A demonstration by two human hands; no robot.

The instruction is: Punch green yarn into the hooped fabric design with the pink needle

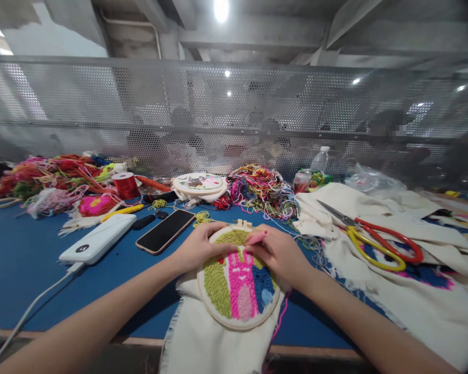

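The round hoop (239, 293) is by the middle of the desk's (19, 259) front edge, its cloth (218, 348) hanging over. It lies between the hands. The left hand (200, 244) grips its top left rim. The right hand (286, 257) pinches a pink tool (258, 237) that leans right; I can't see its tip. A phone (166, 232) lies left of them.

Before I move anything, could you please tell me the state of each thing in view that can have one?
Left hand: closed on the hoop's edge
Right hand: gripping the pink tool
Embroidery: stretched in the hoop, largely filled with loops
Scissors: lying on cloth, blades appear closed
Phone: face up, screen dark
Power bank: cable plugged in
Bottle: capped
Spool: wound with red thread
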